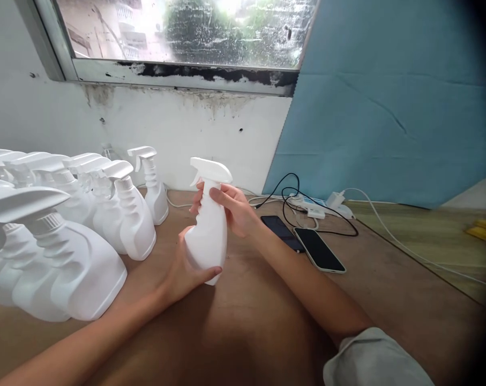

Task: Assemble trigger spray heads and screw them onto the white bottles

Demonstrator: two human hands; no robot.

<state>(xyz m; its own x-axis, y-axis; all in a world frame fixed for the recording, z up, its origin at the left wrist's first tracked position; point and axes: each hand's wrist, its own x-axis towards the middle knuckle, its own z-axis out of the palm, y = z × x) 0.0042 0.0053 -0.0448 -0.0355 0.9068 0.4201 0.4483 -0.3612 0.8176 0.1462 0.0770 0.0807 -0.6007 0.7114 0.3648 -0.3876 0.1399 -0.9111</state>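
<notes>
A white spray bottle (208,236) is held in the middle of the view, slightly tilted, above the brown table. My left hand (186,268) wraps round its lower body, with the thumb across the front near the base. Up at the neck, just under the white trigger head (211,169), my right hand (230,206) is closed with its thumb against the neck and fingers behind. Some of the right fingers are hidden by the bottle. The trigger points to the left.
Several white spray bottles (136,220) stand in rows at the left. One spray bottle (156,195) stands by the wall. Two phones (319,249) lie on the table (251,300) at the right, near black and white cables and a power strip (327,206). A window is above.
</notes>
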